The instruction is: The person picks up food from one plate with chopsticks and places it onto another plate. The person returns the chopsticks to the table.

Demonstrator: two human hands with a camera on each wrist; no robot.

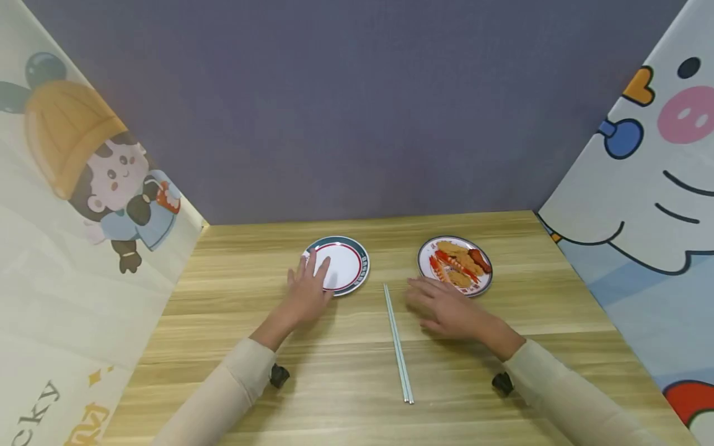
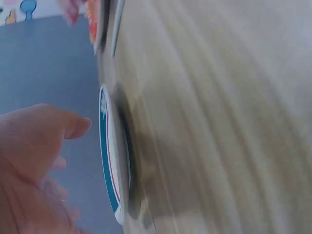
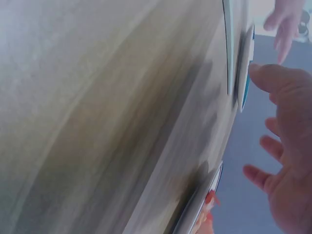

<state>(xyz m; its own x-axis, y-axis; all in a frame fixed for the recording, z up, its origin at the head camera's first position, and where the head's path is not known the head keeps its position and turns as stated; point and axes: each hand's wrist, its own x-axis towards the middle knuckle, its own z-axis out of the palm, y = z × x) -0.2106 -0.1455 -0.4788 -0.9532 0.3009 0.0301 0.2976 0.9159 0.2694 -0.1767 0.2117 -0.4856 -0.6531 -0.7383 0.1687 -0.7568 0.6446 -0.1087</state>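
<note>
My left hand hovers at the near left rim of a white plate with a green border and a red ring, its fingers spread. In the left wrist view the thumb stands apart from that plate. My right hand is over the table between the chopsticks and a food plate, fingers loosely bent and holding nothing. Shrimp, a brown piece and tan fried-looking pieces lie on the food plate. A pair of pale green chopsticks lies lengthwise between the two hands.
The wood-grain table meets a grey-blue panel at its back edge. Cartoon-printed panels stand along the left side and the right side. A small black device sits at each wrist.
</note>
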